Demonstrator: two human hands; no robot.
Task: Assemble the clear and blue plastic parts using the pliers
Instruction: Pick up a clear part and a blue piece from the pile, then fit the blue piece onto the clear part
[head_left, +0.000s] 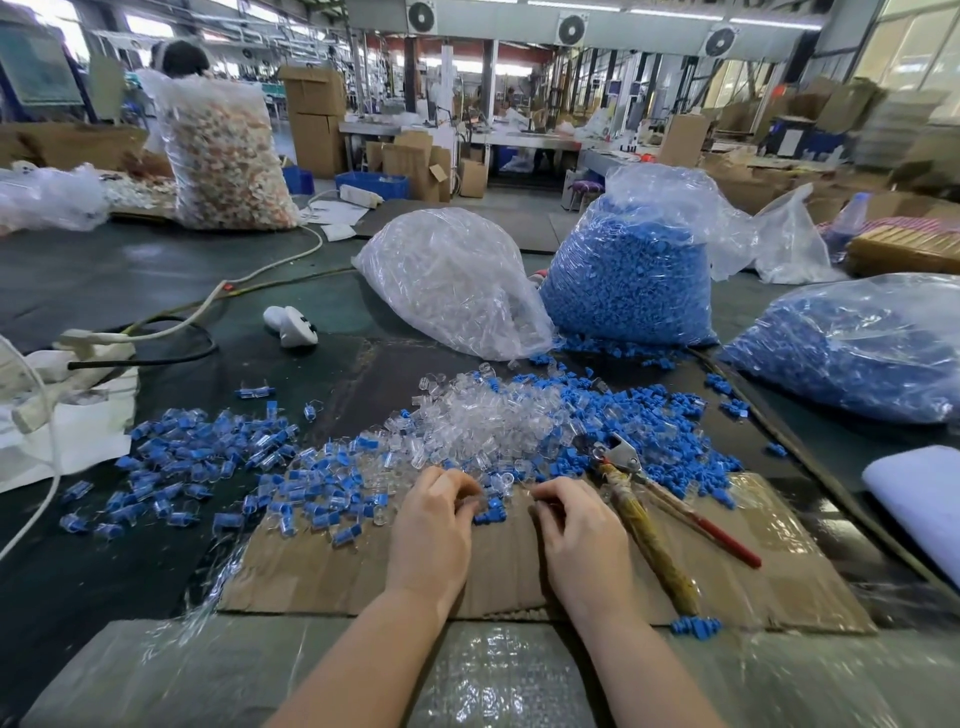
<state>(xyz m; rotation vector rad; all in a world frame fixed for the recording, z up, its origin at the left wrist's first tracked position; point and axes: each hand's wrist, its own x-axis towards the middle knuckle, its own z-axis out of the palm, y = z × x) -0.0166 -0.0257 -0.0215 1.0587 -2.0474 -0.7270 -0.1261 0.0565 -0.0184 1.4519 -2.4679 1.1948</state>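
A heap of loose clear parts (483, 421) lies mid-table, with loose blue parts (654, 415) to its right and assembled clear-and-blue pieces (218, 457) spread to its left. My left hand (434, 525) rests on the cardboard sheet (332, 566) with fingers curled at the edge of the heap; what they hold is hidden. My right hand (576, 530) lies beside it, fingers curled inward around something small that I cannot make out. The pliers (649, 499) lie on the cardboard just right of my right hand, jaws pointing away, untouched.
Behind the heap stand a bag of clear parts (452, 280) and two bags of blue parts (634, 270) (857, 343). A white handheld controller (291, 325) and cables (171, 332) lie at the left. A white pad (919, 499) sits at the right edge.
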